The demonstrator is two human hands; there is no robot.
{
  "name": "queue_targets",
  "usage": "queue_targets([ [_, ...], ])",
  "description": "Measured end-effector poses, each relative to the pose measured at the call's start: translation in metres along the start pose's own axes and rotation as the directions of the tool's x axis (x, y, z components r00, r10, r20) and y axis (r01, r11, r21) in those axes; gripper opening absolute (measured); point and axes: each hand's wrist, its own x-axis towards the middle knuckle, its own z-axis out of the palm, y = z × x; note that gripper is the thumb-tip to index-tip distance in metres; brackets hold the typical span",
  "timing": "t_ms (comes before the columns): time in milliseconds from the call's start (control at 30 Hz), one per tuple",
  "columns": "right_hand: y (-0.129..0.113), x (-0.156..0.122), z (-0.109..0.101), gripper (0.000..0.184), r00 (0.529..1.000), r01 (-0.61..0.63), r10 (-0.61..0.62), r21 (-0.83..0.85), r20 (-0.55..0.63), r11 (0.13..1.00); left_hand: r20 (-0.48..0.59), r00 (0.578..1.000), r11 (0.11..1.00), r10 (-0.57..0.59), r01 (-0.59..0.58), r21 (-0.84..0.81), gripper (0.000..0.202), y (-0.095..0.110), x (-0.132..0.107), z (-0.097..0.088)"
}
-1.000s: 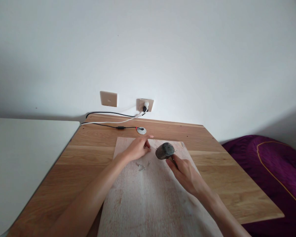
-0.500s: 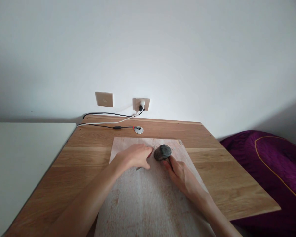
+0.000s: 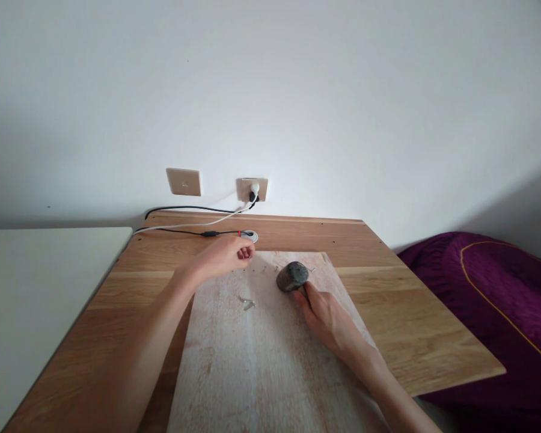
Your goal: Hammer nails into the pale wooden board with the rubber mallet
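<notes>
One mallet (image 3: 293, 276), head view. Long axis of its head runs roughly crosswise over the board (image 3: 252, 373), a little raised at the right end; one round face is turned right and upward. The handle (image 3: 305, 293) slants from the head toward the near right.

Appearance: thick, dark, cylindrical head, blackish, with scuffed greyish-brown patches; only a short piece of handle shows. Position: at the far part of the pale, worn board, right of its midline. Contact with the wood: I cannot tell.

Right hand (image 3: 327, 311): fingers wrapped around the handle close below the head, back of the hand upward; forearm enters from the near right and angles away to the left.

Left hand (image 3: 226, 255): at the board's far left corner, beside the cable grommet (image 3: 252, 235), back upward, arm extended from the near left. Fingers curl inward, tips near one another; a tiny glint shows there, but how tightly they close, and on what, I cannot tell.

Nearby: a few loose silvery nails (image 3: 249, 304) lie left of the mallet; the board rests on a wooden table (image 3: 388, 319).
</notes>
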Motion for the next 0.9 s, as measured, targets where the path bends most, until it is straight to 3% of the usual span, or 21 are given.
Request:
queue_targets([
  [233, 0.0, -0.001, 0.001, 0.028, 1.0, -0.025, 0.025, 0.008, 0.001, 1.0, 0.108, 0.99, 0.995, -0.085, 0.091, -0.046, 0.006, -0.02, 0.001, 0.006],
  [500, -0.003, -0.001, -0.002, 0.029, 1.0, -0.024, 0.024, 0.008, 0.006, 1.0, 0.077, 0.996, 0.999, -0.048, 0.049, -0.015, 0.008, -0.019, 0.005, 0.019],
  [700, -0.001, -0.001, 0.001, 0.027, 1.0, -0.023, 0.023, 0.021, 0.008, 1.0, 0.039, 0.999, 1.0, -0.03, 0.03, -0.007, 0.008, -0.017, 0.004, 0.015],
  [900, 0.0, -0.002, 0.001, 0.027, 1.0, -0.018, 0.018, 0.015, 0.004, 1.0, 0.068, 0.997, 0.999, -0.027, 0.029, -0.034, 0.007, -0.016, 0.005, 0.016],
])
